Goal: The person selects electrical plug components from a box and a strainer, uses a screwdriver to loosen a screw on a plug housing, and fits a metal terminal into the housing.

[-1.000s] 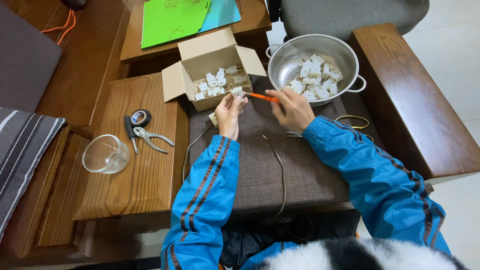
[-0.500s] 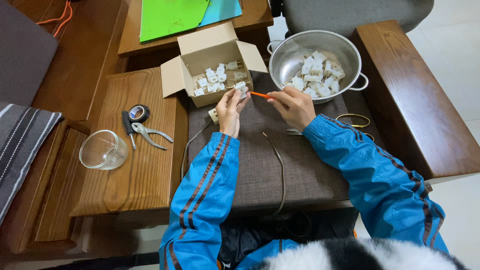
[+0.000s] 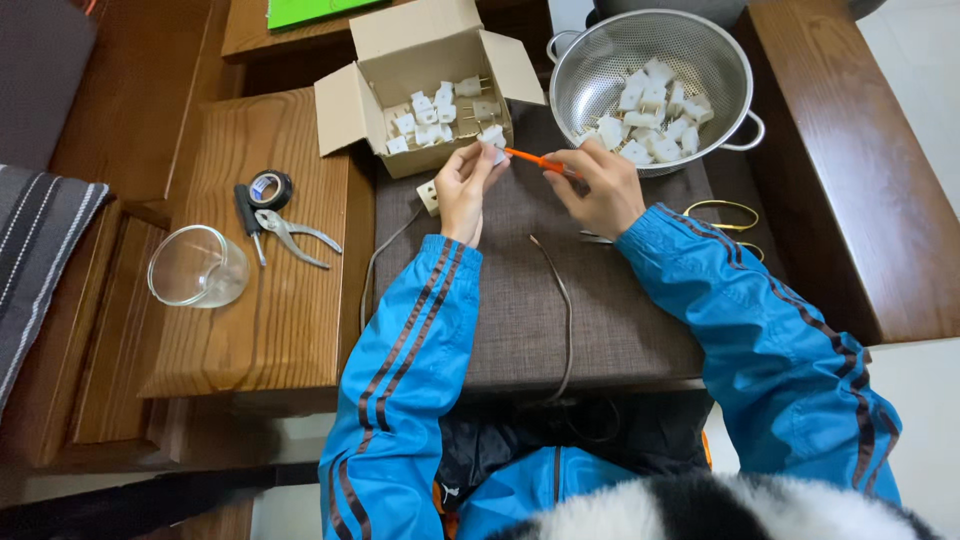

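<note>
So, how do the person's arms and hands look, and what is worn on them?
Both arms are covered by bright blue jacket sleeves with thin dark stripes edged in orange running along their length. The sleeves end at the wrists. The left hand and right hand are bare: no gloves, and no rings or watch are visible.

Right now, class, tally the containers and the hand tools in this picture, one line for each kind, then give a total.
Cardboard box: 1
Metal colander: 1
Glass jar: 1
Pliers: 1
Orange screwdriver, held in the right hand: 1
Tape roll: 1
Total: 6
</note>
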